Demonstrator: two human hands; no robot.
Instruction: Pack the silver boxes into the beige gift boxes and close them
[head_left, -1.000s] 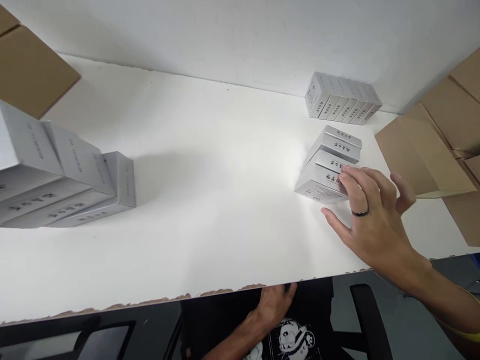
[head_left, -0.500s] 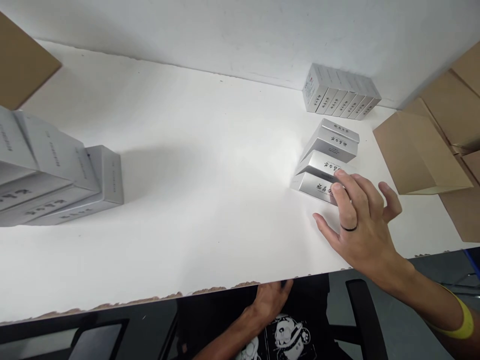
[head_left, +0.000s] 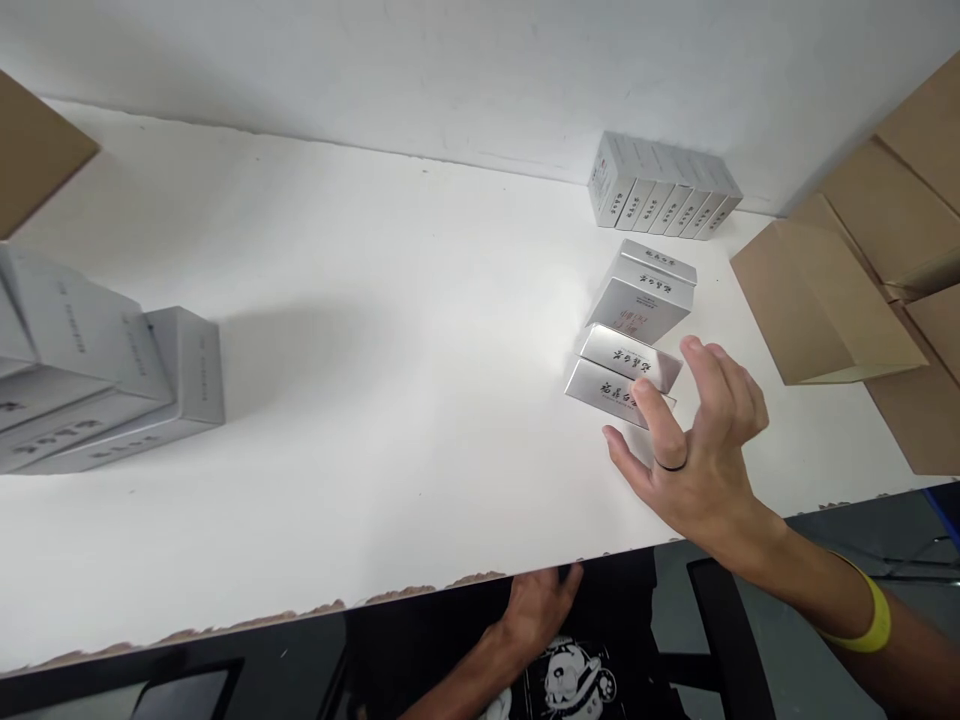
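Note:
My right hand (head_left: 701,450) is over the right part of the table, fingers spread. Its index fingertip meets or hovers just over the near silver-white carton (head_left: 611,390), which has dark brush-style lettering. A second carton (head_left: 626,355) lies right against it on the far side. Behind them stands a pair of like cartons (head_left: 652,285), tilted, the front one showing red print on its face. Below the table's front edge, by my lap, is my left hand (head_left: 536,605); the edge hides most of its fingers.
A neat row of several cartons (head_left: 664,185) stands by the wall. Open brown cardboard boxes (head_left: 832,300) take up the right side. More cartons (head_left: 97,370) are stacked at far left, below a brown cardboard corner (head_left: 37,150). The white table (head_left: 375,400) has a chipped front edge.
The two near cartons have closed together and shifted slightly toward me, baring the red print behind. My right hand's other fingers have lifted off them. The whole view has shifted a little.

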